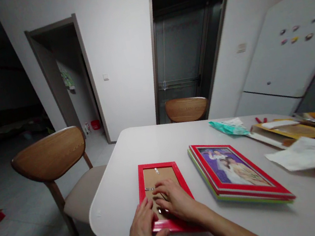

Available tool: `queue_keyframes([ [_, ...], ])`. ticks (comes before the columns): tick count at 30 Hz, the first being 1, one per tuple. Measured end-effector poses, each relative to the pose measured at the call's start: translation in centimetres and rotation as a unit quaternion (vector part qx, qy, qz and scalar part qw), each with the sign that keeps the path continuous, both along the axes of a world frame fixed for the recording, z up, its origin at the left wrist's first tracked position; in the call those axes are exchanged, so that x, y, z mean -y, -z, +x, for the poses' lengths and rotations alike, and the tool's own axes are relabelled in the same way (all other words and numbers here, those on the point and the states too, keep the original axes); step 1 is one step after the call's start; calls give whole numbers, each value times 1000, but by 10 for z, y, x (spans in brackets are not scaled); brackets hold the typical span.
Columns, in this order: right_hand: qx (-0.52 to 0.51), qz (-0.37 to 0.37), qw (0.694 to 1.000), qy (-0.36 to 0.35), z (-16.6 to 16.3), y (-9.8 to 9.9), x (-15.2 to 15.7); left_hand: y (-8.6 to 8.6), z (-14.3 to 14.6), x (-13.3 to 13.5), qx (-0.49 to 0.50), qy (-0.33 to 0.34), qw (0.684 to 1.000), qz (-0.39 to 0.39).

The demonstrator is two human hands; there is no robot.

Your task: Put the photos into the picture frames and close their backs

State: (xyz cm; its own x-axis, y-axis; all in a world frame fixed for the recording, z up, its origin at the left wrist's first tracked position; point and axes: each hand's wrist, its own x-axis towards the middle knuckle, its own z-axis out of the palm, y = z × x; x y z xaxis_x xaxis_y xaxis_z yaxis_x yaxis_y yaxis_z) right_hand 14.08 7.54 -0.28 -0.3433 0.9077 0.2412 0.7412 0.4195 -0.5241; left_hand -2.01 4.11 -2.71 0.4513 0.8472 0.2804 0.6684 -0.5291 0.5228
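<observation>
A red picture frame (183, 181) lies face down near the table's front edge, its brown backing board (167, 172) showing with small metal fittings on it. My left hand (142, 229) holds the near left corner, fingers over the rail and thumb along the front edge. Over the lower part of the board is my right hand (175, 200); its fingers are bent and spread, and the thumb sits apart from the index finger. Part of the board and a fitting are covered by this hand. To the right, a stack of frames has a red-framed photo (229, 166) on top.
The white table (149, 143) has a rounded left corner. Its right side bears a teal wrapper (229, 128), a white paper sheet (311, 152) and a yellow envelope (289, 129). Wooden chairs stand at the left (52, 155) and far side (186, 109).
</observation>
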Motion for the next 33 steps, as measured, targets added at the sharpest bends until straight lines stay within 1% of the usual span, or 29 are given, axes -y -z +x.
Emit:
queue_keyframes([
  [5, 88, 27, 994, 59, -23, 1, -24, 2, 0, -1, 2, -1, 1000, 3],
  [10, 102, 38, 989, 105, -32, 7, -40, 3, 1, -1, -4, -3, 1000, 6],
  [13, 102, 39, 987, 118, -28, 11, -45, 4, -1, -1, -4, -2, 1000, 9],
  [19, 96, 45, 980, 167, -4, 13, -55, 6, -3, -2, 17, 2, 1000, 16],
  [22, 94, 45, 983, 154, 2, 13, -58, 7, -3, -1, 21, -3, 1000, 11],
  [29, 82, 45, 989, 113, 0, 10, -54, 3, -2, -2, 20, -10, 1000, -3],
  [33, 72, 37, 993, 85, 15, 5, -47, 0, -2, -2, 23, -9, 1000, -3],
])
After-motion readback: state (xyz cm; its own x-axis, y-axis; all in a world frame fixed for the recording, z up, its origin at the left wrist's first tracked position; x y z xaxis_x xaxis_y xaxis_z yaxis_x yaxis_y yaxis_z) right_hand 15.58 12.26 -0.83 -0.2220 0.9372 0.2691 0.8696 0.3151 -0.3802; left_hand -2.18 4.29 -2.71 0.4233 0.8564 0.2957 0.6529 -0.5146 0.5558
